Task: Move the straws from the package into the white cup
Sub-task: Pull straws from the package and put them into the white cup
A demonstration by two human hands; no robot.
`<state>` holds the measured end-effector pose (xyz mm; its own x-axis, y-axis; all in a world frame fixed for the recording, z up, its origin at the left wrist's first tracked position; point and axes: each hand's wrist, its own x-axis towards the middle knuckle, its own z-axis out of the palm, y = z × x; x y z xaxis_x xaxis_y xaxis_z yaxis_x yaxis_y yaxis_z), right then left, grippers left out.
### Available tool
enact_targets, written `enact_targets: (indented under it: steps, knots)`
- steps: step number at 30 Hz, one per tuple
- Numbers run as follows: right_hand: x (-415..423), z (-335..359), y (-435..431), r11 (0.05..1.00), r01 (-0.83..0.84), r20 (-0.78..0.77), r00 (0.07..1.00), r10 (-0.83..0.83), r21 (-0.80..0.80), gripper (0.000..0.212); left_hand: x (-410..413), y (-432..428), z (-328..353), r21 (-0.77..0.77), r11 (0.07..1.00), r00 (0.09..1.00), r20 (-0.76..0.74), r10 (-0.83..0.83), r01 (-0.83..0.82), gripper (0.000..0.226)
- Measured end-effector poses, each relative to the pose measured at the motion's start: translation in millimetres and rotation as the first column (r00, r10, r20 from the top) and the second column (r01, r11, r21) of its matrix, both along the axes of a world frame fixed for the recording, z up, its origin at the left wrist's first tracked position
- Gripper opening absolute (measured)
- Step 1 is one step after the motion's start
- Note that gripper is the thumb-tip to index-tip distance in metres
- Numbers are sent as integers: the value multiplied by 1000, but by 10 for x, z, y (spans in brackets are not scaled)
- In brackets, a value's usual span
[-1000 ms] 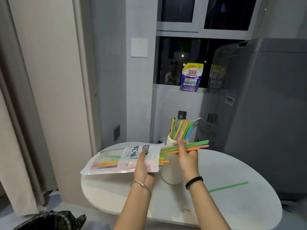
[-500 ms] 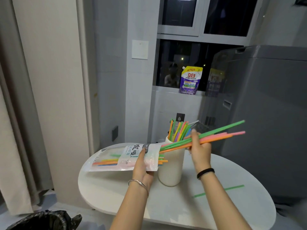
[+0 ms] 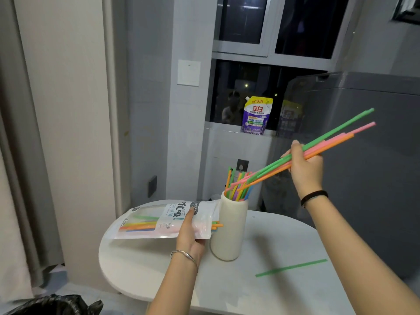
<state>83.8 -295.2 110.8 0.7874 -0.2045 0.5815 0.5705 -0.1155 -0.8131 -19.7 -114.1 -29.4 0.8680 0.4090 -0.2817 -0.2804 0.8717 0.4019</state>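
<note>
While the left hand [image 3: 190, 233] pinches the glossy white plastic straw package [image 3: 167, 220] level above the round white table [image 3: 284, 292], the right hand [image 3: 305, 165] grips a fanned bundle of thin green, pink and orange plastic straws [image 3: 336, 138], lower tips at the tall matte white cup [image 3: 229, 230]. Judging by this, insertion is underway; next, tilt them upright and release. More straws remain in the package; one green straw [image 3: 291, 267] lies loose.

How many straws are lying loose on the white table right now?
1. A single green plastic straw lies flat on the round white table, right of the tall white cup. More could be hidden behind the cup or the held straw package.
</note>
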Motion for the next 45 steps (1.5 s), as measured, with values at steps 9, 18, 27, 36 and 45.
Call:
enact_targets:
  steps: [9, 18, 27, 36, 45]
  knots:
    - [122, -91, 451, 941, -23, -8, 1000, 21, -339, 47, 3, 30, 12, 17, 1000, 1000, 10, -5, 5, 5]
    - [381, -319, 607, 840, -205, -128, 978, 162, -502, 30, 11, 66, 15, 4, 1000, 1000, 1, 17, -17, 15]
    - [271, -396, 592, 590, -282, -181, 957, 225, -757, 49, 31, 14, 20, 27, 1000, 1000, -3, -16, 17, 7]
    - [136, -539, -78, 744, -71, 48, 989, 138, -665, 31, 51, -5, -22, 46, 999, 1000, -16, -9, 10, 37]
    - [-42, -1945, -857, 402, -487, -521, 853, 30, -775, 40, 12, -202, -43, 84, 996, 999, -40, -26, 29, 50]
